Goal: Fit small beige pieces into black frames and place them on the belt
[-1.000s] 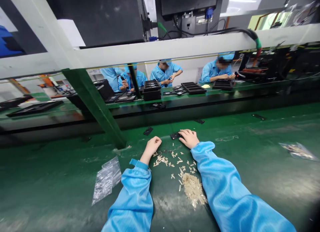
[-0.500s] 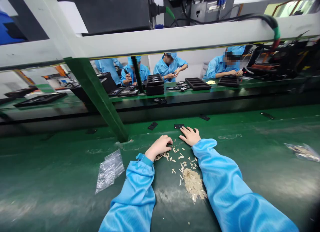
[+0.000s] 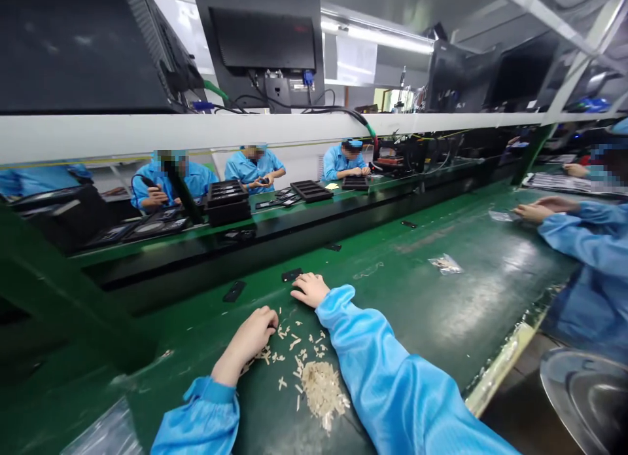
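While both arms in blue smock sleeves stretch out over the green conveyor belt (image 3: pixel 441 311), the right hand (image 3: pixel 309 289) lies farther forward, fingers loosely spread and flat on the belt. Its fingertips come just short of a small flat black part (image 3: pixel 292 274), or perhaps graze it — I cannot tell which. That part sits just ahead and slightly left of the right hand, its long axis running roughly left to right with a slight tilt, and the right hand is clearly the nearer one.

Closer in, the left hand (image 3: pixel 251 337) is curled, fingers pressed together into a loose fist over a scatter of small pale chips (image 3: pixel 289 344); whether it pinches one is hidden. A denser pile of the same chips (image 3: pixel 321 391) — thin, beige, splinter-like — lies between the two forearms.

A second black part (image 3: pixel 234 291), matte and oblong, lies on the belt left of the first, well apart from either hand. Crinkled clear plastic bags rest at the near left edge (image 3: pixel 101 435) and farther right (image 3: pixel 445 264). At the right edge a co-worker's hands (image 3: pixel 532 211) work over another bag, and across the line people in blue sit behind stacked black trays (image 3: pixel 228 203).
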Available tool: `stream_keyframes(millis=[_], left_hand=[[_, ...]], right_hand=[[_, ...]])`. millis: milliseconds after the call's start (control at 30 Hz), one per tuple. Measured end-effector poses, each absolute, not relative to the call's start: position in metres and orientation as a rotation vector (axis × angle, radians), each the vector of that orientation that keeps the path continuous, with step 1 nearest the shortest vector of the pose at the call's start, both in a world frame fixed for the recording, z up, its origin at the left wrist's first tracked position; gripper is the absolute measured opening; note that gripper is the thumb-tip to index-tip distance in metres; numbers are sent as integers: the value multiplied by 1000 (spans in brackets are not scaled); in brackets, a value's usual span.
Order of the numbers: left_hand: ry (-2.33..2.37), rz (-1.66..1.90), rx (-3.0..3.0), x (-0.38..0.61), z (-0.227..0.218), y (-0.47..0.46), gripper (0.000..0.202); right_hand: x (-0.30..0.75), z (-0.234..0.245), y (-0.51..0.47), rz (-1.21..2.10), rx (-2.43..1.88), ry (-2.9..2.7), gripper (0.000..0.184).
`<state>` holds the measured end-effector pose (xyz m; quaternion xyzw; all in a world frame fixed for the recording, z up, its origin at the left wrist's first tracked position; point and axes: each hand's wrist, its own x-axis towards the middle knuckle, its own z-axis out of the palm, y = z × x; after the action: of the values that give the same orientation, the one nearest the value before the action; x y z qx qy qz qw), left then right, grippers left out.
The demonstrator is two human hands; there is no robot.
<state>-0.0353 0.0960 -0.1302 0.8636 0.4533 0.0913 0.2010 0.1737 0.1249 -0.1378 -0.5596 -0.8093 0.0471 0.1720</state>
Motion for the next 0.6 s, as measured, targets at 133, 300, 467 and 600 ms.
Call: stream_keyframes(millis=[133,300,467,600], left_hand=[[1249,382,2363,-34,-127,95,13],[1220,691,2269,-36,-101,89,8],[1305,1120,2133,-36,-69,77,5],[1242,1303,2138,-28,-57,65,7]], right_hand=[[173,-130,124,221,-1502,-2272,29],[162,-112,117,441,-1212,-2189,16],[142,-90,101,780,-890,-1984,22],[132,-71,81,924,-768,-1834,23]])
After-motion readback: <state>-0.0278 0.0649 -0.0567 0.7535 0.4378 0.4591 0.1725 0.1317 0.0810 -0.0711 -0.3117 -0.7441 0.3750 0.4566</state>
